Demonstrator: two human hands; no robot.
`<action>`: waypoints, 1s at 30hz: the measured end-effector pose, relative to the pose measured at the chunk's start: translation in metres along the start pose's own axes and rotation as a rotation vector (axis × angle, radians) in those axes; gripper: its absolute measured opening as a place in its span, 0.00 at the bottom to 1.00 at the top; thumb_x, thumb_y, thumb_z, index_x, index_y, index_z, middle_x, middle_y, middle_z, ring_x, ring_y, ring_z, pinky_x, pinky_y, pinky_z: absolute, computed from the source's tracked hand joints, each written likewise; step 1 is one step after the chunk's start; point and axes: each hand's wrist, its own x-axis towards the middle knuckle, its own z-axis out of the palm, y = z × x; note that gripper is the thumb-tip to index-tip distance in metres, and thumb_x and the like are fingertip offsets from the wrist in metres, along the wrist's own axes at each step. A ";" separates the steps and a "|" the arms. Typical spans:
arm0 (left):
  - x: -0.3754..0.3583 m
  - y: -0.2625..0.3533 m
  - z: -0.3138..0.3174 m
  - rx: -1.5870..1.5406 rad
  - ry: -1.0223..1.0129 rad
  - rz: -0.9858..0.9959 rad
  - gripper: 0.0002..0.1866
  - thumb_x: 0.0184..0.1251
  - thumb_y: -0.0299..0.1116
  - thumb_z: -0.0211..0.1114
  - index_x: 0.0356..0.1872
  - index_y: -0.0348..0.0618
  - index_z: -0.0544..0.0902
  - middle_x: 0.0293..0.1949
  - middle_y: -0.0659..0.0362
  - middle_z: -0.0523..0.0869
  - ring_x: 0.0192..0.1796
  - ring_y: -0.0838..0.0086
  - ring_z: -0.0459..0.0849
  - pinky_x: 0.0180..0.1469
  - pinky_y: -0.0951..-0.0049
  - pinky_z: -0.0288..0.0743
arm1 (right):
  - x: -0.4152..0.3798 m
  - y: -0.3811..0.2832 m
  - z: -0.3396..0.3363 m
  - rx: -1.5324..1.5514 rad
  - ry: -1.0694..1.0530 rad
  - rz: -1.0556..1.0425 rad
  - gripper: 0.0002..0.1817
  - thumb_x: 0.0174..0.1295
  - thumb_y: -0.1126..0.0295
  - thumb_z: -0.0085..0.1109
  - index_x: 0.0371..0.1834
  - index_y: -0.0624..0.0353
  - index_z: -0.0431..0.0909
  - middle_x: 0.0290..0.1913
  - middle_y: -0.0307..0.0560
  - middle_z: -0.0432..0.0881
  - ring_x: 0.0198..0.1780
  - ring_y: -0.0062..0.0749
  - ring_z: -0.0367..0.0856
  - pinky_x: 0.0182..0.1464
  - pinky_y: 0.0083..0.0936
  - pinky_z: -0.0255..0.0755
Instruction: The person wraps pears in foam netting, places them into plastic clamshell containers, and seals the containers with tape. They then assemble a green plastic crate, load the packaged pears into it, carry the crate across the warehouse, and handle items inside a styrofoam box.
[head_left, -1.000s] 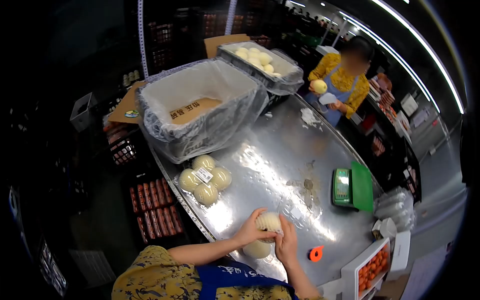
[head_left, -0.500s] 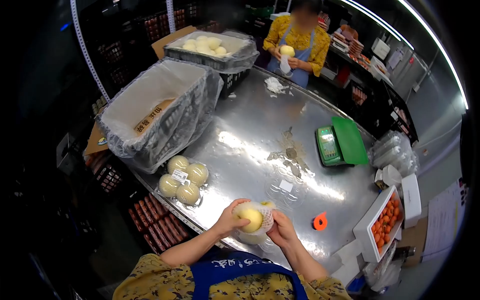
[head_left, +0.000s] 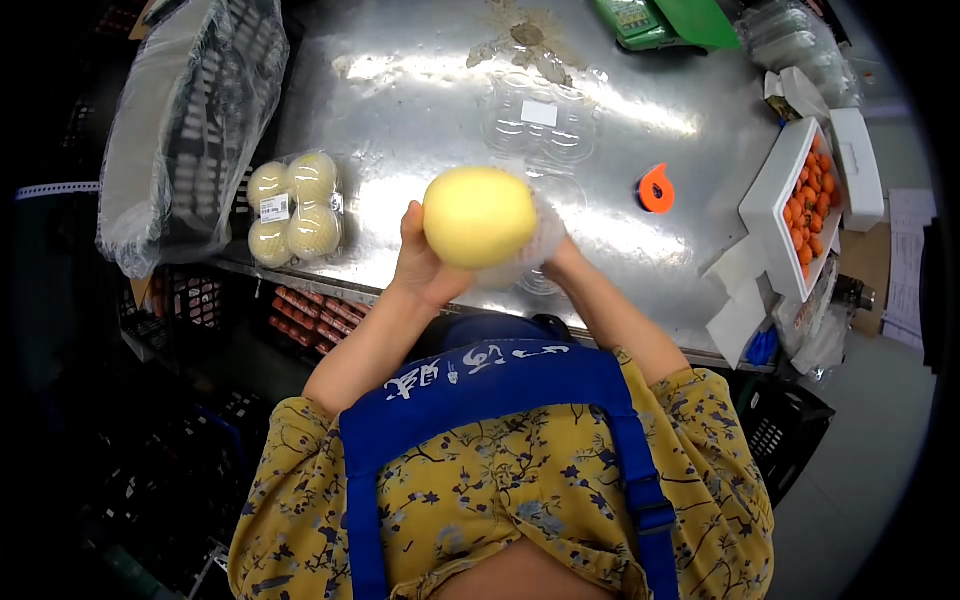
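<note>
- Yellow fruit (head_left: 480, 217) sits up in the person's grasp, above the near part of the metal table (head_left: 400, 110), with its smooth, bare side facing the camera.
- Left hand (head_left: 428, 268) grips the fruit from its left and lower side, the thumb standing up along the skin; the other fingers are hidden behind it.
- Right hand (head_left: 561, 256) is at the fruit's right, beside a blurred white wrap (head_left: 543, 232); most of its fingers are out of sight, so I cannot tell how they are closed.
- Beyond the fruit, a clear plastic tray (head_left: 540, 138) lies on the table, with a white label (head_left: 539, 112) at its middle.
- To the left, near the table's edge, rests a clear pack of four pale fruits (head_left: 312, 185), a printed sticker (head_left: 274, 208) on its left side.
- Farther left stands a black crate (head_left: 205, 120) covered in clear plastic.
- To the right lies an orange ring-shaped item (head_left: 651, 204), well apart from both hands.
- At the far right, a tilted white box (head_left: 773, 215) holds small orange fruits (head_left: 809, 210), its side just beside another white piece (head_left: 857, 170).
- Cut off by the upper edge is a green scale (head_left: 635, 22).
</note>
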 end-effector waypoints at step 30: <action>0.002 -0.004 0.010 -0.191 0.202 -0.028 0.32 0.58 0.61 0.53 0.56 0.49 0.70 0.53 0.55 0.75 0.55 0.65 0.75 0.56 0.60 0.74 | -0.045 -0.057 0.014 -0.936 -0.121 -1.088 0.33 0.30 0.68 0.75 0.44 0.54 0.67 0.52 0.50 0.72 0.53 0.47 0.72 0.56 0.45 0.65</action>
